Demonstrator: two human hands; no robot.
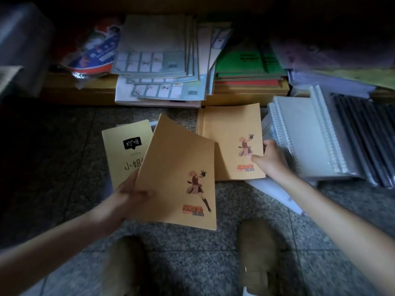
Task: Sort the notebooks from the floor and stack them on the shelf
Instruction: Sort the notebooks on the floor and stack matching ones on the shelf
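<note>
My left hand (130, 194) grips the left edge of a tan notebook (177, 174) with a cartoon figure, lifted and tilted above the floor. Under it lies a pale yellow notebook (123, 146) with black characters. To the right a small pile of matching tan notebooks (232, 133) rests on the floor; my right hand (269, 158) pinches the right edge of the top one, thumb on the cover. The low wooden shelf (85, 86) behind holds a stack of light blue notebooks (158, 60) and green and red ones (248, 67).
Clear spiral notebooks (307, 135) and dark wrapped packs (363, 142) lie at the right on the speckled floor (64, 167). A red, white and blue package (94, 50) sits at the shelf's left. My two slippered feet (256, 253) are at the bottom.
</note>
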